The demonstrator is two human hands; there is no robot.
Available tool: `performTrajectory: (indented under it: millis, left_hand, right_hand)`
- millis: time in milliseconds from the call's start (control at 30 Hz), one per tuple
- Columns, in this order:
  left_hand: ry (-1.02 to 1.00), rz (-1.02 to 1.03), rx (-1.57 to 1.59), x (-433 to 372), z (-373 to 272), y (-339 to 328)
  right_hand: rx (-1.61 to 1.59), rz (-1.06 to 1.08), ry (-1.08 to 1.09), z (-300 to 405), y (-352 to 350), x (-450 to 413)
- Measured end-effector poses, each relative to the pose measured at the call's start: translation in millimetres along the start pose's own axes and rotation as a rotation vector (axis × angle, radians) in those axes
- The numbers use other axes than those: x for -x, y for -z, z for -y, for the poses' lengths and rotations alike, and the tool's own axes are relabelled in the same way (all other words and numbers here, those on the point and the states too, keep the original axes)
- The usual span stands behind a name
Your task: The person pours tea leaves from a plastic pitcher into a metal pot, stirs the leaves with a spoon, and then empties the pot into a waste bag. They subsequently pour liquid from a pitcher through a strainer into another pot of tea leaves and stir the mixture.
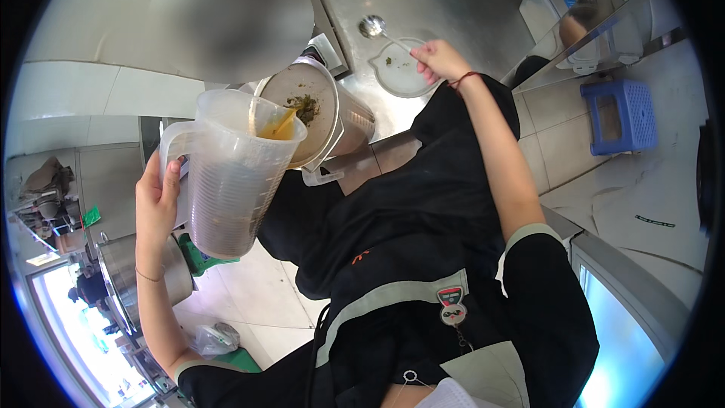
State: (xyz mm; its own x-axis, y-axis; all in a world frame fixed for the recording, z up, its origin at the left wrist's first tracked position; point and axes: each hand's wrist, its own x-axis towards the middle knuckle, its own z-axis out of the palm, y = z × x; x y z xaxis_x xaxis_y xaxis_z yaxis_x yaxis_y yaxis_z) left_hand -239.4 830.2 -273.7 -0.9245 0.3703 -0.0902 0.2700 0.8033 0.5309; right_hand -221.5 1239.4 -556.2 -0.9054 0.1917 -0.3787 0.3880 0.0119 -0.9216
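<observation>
My left hand [158, 184] grips the handle of a large translucent plastic measuring jug [232, 192]. The jug is tilted, and amber liquid [281, 127] runs over its spout into a round strainer [283, 88]. Wet dark leaf bits [306, 109] lie on the mesh. Under the strainer stands a second graduated plastic jug [359, 122], its inside hidden. With my right hand [439, 62] I hold a metal spoon [372, 26] by its handle. Below that hand lies a translucent plastic lid [401, 80], a few leaf scraps on it.
The stainless steel counter [453, 0] carries the lid and the second jug. A blue plastic stool [623, 116] stands on the floor at right. At lower left are a large metal pot [147, 272], a green scale [198, 255] and a plastic bag [212, 340].
</observation>
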Motion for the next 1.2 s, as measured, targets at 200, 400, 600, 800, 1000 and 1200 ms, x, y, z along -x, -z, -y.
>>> performTrajectory:
  millis: [200,400,600,800,1000,1200]
  left_hand:
    - [-0.156,0.054,-0.127,-27.8,-6.1,-1.6]
    - [-0.069,0.17,-0.271,-46.4,-21.5,2.5]
    - [-0.163,0.135,-0.379,-61.5,-21.2,1.3]
    - [-0.159,0.227,-0.553,-75.6,-36.8,1.2]
    - [-0.223,0.277,-0.622,-87.0,-40.1,-3.3]
    - [-0.248,0.283,-0.661,-94.8,-50.4,-8.9]
  right_hand:
    - [0.19,0.208,0.549,84.3,5.3,47.2]
    - [0.252,0.474,0.81,117.7,-73.9,30.9]
    - [0.42,0.514,0.933,138.2,-146.9,16.3]
    - [0.312,0.683,0.925,149.6,-170.3,-1.1]
    - [0.22,0.751,0.919,142.8,-175.2,-7.6]
    - [0.173,0.787,0.685,140.1,-173.0,-10.8]
